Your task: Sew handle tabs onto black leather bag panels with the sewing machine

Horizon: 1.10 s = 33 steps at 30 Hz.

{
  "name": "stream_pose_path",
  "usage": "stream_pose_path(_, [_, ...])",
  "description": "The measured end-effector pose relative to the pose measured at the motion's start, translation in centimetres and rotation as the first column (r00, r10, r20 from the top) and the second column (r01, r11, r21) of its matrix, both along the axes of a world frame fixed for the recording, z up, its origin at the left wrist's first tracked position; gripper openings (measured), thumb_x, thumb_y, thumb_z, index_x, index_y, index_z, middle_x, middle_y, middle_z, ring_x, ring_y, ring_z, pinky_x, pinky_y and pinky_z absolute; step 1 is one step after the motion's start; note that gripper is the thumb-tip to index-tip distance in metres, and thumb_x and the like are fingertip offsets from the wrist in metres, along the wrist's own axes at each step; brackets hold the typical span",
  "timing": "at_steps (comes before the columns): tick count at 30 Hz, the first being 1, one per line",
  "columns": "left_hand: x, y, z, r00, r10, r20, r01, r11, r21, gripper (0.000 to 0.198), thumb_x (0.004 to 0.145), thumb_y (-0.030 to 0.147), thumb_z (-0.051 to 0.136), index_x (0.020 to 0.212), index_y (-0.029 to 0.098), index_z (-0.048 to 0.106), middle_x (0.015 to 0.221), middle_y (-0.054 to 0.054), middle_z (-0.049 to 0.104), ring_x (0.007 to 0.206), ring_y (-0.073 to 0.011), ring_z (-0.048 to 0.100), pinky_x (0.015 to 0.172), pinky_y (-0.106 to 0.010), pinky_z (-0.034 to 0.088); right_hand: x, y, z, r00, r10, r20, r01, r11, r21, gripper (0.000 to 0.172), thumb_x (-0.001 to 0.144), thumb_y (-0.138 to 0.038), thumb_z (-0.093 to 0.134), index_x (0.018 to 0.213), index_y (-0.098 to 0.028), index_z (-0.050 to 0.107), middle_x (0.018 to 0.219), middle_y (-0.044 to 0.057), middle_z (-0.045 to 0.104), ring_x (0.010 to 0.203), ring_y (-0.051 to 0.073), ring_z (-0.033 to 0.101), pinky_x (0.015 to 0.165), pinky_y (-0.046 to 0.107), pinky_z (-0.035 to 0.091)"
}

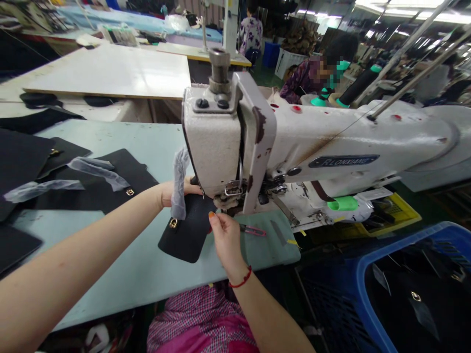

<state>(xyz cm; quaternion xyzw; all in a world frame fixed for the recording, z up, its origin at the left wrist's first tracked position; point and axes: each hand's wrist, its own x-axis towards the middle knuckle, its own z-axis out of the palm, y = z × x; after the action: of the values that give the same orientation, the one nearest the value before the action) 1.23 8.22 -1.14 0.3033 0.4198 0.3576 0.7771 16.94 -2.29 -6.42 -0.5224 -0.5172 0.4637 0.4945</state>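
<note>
A black leather-like piece (189, 230) with rounded lower corners lies under the head of a white sewing machine (217, 137). It carries a gold-coloured metal clasp (173, 223) and a strip in clear plastic wrap (179, 189). My left hand (187, 188) grips the piece's far side beside the needle area; the wrap and machine head hide part of its fingers. At the near right edge, my right hand (225, 238) pinches the piece between thumb and fingers. Just right of that hand, thread snips (253, 230) with pink handles rest on the table.
More black pieces (110, 184) with clasps and wrapped strips lie on the pale table (110, 245) at left. A blue basket (362, 274) holding black pieces stands at lower right. A person (305, 78) sits behind the machine; another (250, 34) is farther back.
</note>
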Motion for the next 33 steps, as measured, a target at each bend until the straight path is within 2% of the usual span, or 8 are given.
stream_pose_path(2, [-0.2,-0.4,-0.2,0.998,-0.063,-0.023,0.062,0.997,-0.043,0.029,0.068,-0.004,0.069,0.096,0.002,0.071,0.07,-0.013,0.075,0.061,-0.0268,0.071,0.062,-0.039,0.058,0.5,0.0,-0.1,1.0,0.023,0.018,-0.023,1.0,0.001,0.039,0.091,-0.036,0.05,0.058,-0.017,0.042,0.056,-0.004,0.035,0.054,0.009,0.035,0.051,0.023,0.023])
stream_pose_path(4, [-0.2,-1.2,-0.7,0.998,-0.066,-0.02,0.065,0.997,-0.052,0.026,0.069,0.0,0.069,0.095,0.004,0.07,0.074,-0.012,0.076,0.065,-0.0256,0.072,0.062,-0.035,0.059,1.0,0.0,-0.2,0.999,0.048,0.016,-0.048,0.999,-0.009,0.038,0.09,-0.036,0.05,0.058,-0.018,0.041,0.057,-0.004,0.034,0.055,0.01,0.033,0.052,0.023,0.024])
stream_pose_path(8, [0.0,-3.2,-2.1,0.999,0.021,0.026,-0.02,0.998,-0.06,0.035,0.072,0.011,0.074,0.106,0.007,0.068,0.095,-0.013,0.076,0.08,-0.0245,0.074,0.076,-0.034,0.06,2.0,0.1,-0.1,0.998,0.058,0.005,-0.058,0.998,-0.019,0.039,0.09,-0.039,0.051,0.058,-0.018,0.044,0.058,-0.004,0.035,0.057,0.01,0.033,0.052,0.023,0.026])
stream_pose_path(12, [0.5,-4.8,-3.1,0.994,0.097,0.043,-0.094,0.992,-0.079,0.041,0.074,0.017,0.076,0.113,0.009,0.064,0.097,-0.013,0.076,0.08,-0.0251,0.074,0.077,-0.035,0.06,2.7,0.3,0.4,0.997,0.071,-0.01,-0.072,0.994,-0.078,0.037,0.087,-0.04,0.055,0.059,-0.016,0.053,0.056,-0.004,0.039,0.054,0.01,0.033,0.051,0.023,0.028])
stream_pose_path(17, [1.2,-5.7,-3.1,0.982,0.179,0.064,-0.166,0.971,-0.17,0.034,0.08,0.01,0.068,0.113,0.007,0.063,0.091,-0.012,0.077,0.076,-0.0257,0.073,0.072,-0.037,0.061,3.2,0.6,0.5,0.994,0.098,-0.038,-0.102,0.988,-0.116,0.037,0.085,-0.042,0.057,0.059,-0.015,0.053,0.056,-0.004,0.037,0.054,0.009,0.031,0.05,0.022,0.026])
stream_pose_path(23, [1.7,-6.2,-3.0,0.979,0.198,0.047,-0.186,0.965,-0.184,0.028,0.083,0.011,0.063,0.111,0.006,0.063,0.083,-0.012,0.077,0.074,-0.0261,0.073,0.074,-0.04,0.061,3.4,0.7,0.3,0.993,0.112,-0.044,-0.117,0.987,-0.113,0.038,0.085,-0.042,0.057,0.058,-0.016,0.05,0.056,-0.005,0.035,0.054,0.009,0.03,0.049,0.022,0.024])
stream_pose_path(33, [1.6,-6.4,-3.1,0.979,0.186,0.083,-0.163,0.96,-0.226,0.023,0.082,0.011,0.065,0.103,0.006,0.068,0.088,-0.015,0.077,0.076,-0.0264,0.074,0.074,-0.038,0.061,4.3,0.8,0.6,0.98,0.195,0.039,-0.19,0.976,-0.11,0.042,0.087,-0.048,0.054,0.059,-0.017,0.047,0.058,-0.004,0.037,0.056,0.01,0.032,0.051,0.022,0.026])
